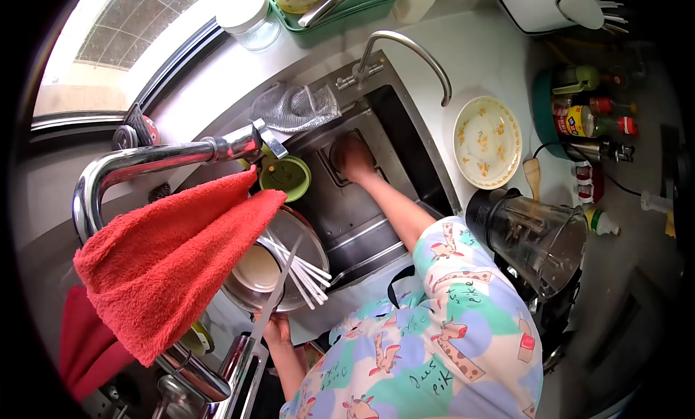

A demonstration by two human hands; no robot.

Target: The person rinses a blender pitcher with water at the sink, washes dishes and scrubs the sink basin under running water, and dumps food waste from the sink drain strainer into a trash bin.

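My right hand [353, 157] reaches down into the steel sink [347, 216], at a dark round spot near the far end. The hand is in shadow, so its fingers and anything in them cannot be made out. At the near left, my left hand [274, 328] is at the rim of a metal basin [315, 245], its fingers mostly hidden under the edge. Inside the basin are a white bowl [257, 268] and several white chopsticks [308, 274]. Beyond it stands a green cup [295, 179].
A red towel [174, 252] hangs over a chrome pipe [145, 155] in the left foreground. A curved faucet [413, 43] rises behind the sink beside a silver mesh cloth [293, 108]. To the right are a floral dish [487, 142], a blender jar [539, 234] and a wooden spatula [533, 177].
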